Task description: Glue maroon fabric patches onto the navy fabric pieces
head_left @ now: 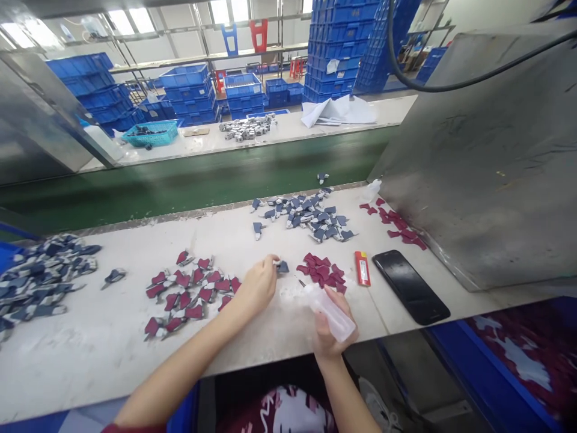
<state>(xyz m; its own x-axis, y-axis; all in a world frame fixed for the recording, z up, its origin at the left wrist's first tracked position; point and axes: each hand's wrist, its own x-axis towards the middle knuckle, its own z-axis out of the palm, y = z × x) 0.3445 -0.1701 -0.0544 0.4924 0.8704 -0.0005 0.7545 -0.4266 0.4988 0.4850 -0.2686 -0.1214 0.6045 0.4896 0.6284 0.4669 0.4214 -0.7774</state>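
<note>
My left hand (259, 285) pinches a small dark blue-grey piece (282, 267) just above the pale worktop. Wrapped round a translucent white squeeze bottle (332, 314) is my right hand (336, 334); the bottle's thin tip points up and left, near the piece. Between the hands and a red lighter (362, 269) lies a pile of loose maroon pieces (321, 270). Left of my left hand are several grey parts with maroon tops (193, 291). Behind the hands sits a heap of blue-grey and white parts (306, 213).
A black phone (410, 286) lies right of the lighter, beside a metal panel (491, 156). More maroon pieces (401, 228) line its base. At far left is a big heap of blue-grey parts (45, 276). A green belt (202, 180) runs behind the worktop (112, 349).
</note>
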